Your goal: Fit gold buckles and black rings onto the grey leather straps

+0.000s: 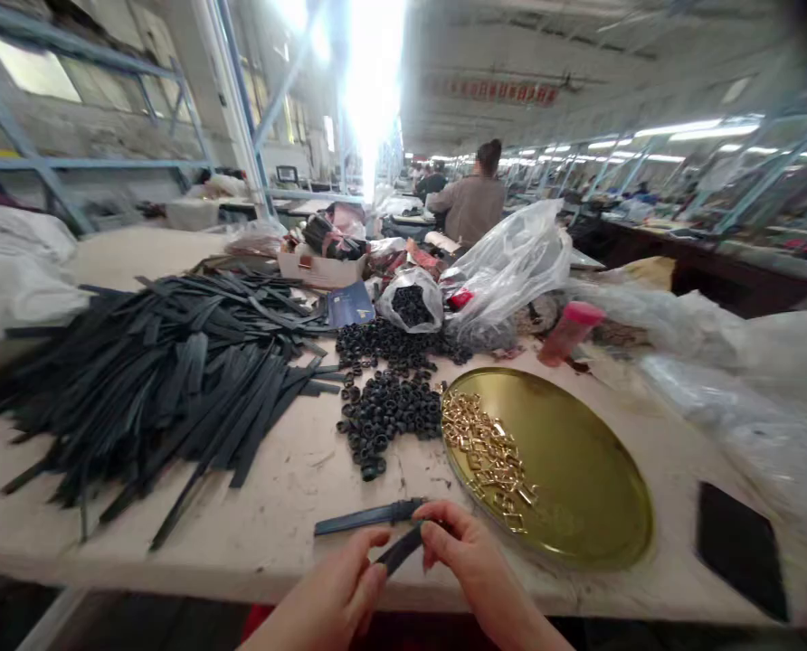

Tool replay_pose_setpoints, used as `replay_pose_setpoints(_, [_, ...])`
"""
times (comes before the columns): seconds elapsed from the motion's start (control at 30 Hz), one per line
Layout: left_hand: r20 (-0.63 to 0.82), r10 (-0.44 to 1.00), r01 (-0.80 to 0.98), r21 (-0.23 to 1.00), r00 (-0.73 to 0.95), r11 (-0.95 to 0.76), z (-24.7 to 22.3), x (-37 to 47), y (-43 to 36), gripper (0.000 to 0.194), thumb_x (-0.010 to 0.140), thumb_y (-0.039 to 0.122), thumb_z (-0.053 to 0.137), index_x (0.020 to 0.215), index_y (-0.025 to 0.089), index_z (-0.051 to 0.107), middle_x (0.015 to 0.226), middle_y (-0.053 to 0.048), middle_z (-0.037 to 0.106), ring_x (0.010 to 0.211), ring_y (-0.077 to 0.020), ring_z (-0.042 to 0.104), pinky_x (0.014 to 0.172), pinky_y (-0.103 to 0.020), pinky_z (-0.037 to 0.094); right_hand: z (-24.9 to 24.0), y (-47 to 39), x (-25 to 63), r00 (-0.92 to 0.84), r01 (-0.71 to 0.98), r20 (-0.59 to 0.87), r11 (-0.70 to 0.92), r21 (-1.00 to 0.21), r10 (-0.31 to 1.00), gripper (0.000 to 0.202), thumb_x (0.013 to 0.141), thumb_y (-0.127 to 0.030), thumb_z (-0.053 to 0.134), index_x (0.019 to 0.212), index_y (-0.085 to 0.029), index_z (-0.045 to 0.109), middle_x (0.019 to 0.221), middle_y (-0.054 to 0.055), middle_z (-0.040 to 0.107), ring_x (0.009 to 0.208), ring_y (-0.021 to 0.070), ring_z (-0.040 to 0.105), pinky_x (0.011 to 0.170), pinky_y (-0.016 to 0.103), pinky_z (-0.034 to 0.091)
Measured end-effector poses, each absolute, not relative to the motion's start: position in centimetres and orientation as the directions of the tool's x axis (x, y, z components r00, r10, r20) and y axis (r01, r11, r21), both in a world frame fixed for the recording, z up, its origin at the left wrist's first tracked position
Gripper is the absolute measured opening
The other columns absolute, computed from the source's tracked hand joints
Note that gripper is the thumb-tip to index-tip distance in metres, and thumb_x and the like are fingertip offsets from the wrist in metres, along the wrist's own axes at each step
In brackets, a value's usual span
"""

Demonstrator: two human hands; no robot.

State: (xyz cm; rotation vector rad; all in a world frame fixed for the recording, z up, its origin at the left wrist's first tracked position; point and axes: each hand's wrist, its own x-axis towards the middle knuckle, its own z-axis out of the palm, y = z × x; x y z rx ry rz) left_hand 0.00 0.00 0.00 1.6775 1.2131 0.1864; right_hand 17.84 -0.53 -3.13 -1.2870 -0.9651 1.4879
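Observation:
Between my two hands, near the table's front edge, is a short dark strap (402, 551). My left hand (350, 579) pinches its lower end, while the fingers of my right hand (459, 550) close on its upper end. Whether a small part is also under my right fingertips is hidden. Just beyond lies another dark strap (359, 518) with a loop around it. A pile of small black loops (394, 407) sits farther back. To the right, a round gold tray (580, 452) bears many gold buckles (485, 443) on its left side.
A large heap of dark straps (173, 371) covers the table's left. Behind the loops are a bag of loops (412, 306), a blue card (350, 304) and a clear plastic bag (512, 262). A pink-lidded jar (569, 333) and a black flat panel (741, 550) stand right. A person (475, 199) sits beyond.

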Motion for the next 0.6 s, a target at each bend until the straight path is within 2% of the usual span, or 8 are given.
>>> replay_pose_setpoints(0.1, [-0.285,0.853,0.543,0.84,0.438,0.002,-1.0,0.3,0.1,0.047,0.085,0.039,0.031,0.127,0.019,0.039,0.111,-0.007,0.062,0.1,-0.0214,0.056,0.088,-0.029,0.041,-4.9,-1.2,15.6,-0.156,-0.266,-0.312,-0.344,-0.901,0.937,0.042,0.059,-0.051,0.068,0.078,-0.016,0.056,0.05,-0.006,0.049,0.045,0.0083,0.045,0.051,0.023,0.037])
replay_pose_setpoints(0.2, [-0.248,0.871,0.496,0.868,0.425,0.005,-1.3,0.4,0.7,0.044,0.083,0.042,0.036,0.122,0.023,0.046,0.118,-0.003,0.058,0.107,-0.0219,0.052,0.091,-0.027,0.038,-5.5,-0.5,16.1,-0.168,-0.212,-0.261,-0.294,-0.932,0.95,0.046,0.061,-0.054,0.064,0.088,-0.018,0.052,0.057,-0.005,0.051,0.048,0.0102,0.048,0.05,0.024,0.039])
replay_pose_setpoints(0.23, [-0.246,0.873,0.494,0.87,0.42,0.008,-1.3,0.4,0.9,0.041,0.082,0.042,0.038,0.117,0.024,0.051,0.113,-0.003,0.061,0.102,-0.0219,0.054,0.088,-0.027,0.039,-5.3,0.1,17.1,-0.131,-0.109,-0.222,-0.237,-0.965,0.966,0.045,0.066,-0.053,0.06,0.092,-0.018,0.05,0.061,-0.003,0.053,0.052,0.0117,0.05,0.052,0.025,0.041])
replay_pose_setpoints(0.3, [-0.262,0.883,0.5,0.865,0.389,0.036,-1.5,0.5,1.4,0.034,0.08,0.041,0.04,0.101,0.023,0.059,0.089,-0.002,0.067,0.082,-0.0202,0.058,0.075,-0.025,0.042,-4.6,2.0,19.8,-0.011,0.293,-0.092,-0.085,-0.952,0.996,0.034,0.079,-0.046,0.046,0.096,-0.017,0.05,0.071,0.001,0.056,0.065,0.0151,0.055,0.059,0.026,0.043])
replay_pose_setpoints(0.33, [-0.282,0.89,0.498,0.864,0.358,0.074,-1.8,0.7,1.6,0.031,0.079,0.041,0.04,0.093,0.021,0.06,0.072,0.0,0.064,0.069,-0.0181,0.056,0.066,-0.024,0.042,-4.1,3.2,21.3,0.052,0.585,-0.033,-0.058,-0.809,0.998,0.026,0.084,-0.039,0.04,0.09,-0.017,0.053,0.076,0.004,0.058,0.07,0.0155,0.056,0.063,0.026,0.043])
replay_pose_setpoints(0.37, [-0.304,0.898,0.484,0.867,0.317,0.122,-2.0,0.9,1.8,0.028,0.078,0.04,0.04,0.085,0.02,0.059,0.059,0.002,0.057,0.059,-0.0158,0.051,0.058,-0.023,0.039,-3.7,4.5,22.7,0.077,0.826,0.013,-0.057,-0.561,0.997,0.023,0.086,-0.033,0.038,0.086,-0.018,0.055,0.083,0.005,0.059,0.076,0.0159,0.056,0.067,0.026,0.042])
replay_pose_setpoints(0.47, [-0.341,0.911,0.369,0.897,0.23,0.243,-2.9,1.8,2.1,0.019,0.076,0.038,0.041,0.071,0.021,0.049,0.045,0.008,0.036,0.046,-0.0113,0.038,0.048,-0.021,0.029,-3.0,7.9,25.4,0.104,0.934,0.026,-0.089,-0.346,0.994,0.018,0.084,-0.025,0.043,0.083,-0.017,0.058,0.092,0.01,0.06,0.084,0.021,0.056,0.074,0.031,0.039])
replay_pose_setpoints(0.6, [-0.394,0.885,0.268,0.906,0.248,0.328,-3.3,2.9,2.1,0.016,0.076,0.035,0.038,0.067,0.022,0.04,0.042,0.01,0.026,0.041,-0.0096,0.028,0.044,-0.02,0.022,-3.3,10.2,26.0,0.061,0.969,-0.047,-0.071,-0.236,0.997,0.009,0.076,-0.022,0.055,0.073,-0.016,0.061,0.084,0.009,0.063,0.08,0.0226,0.059,0.067,0.03,0.039])
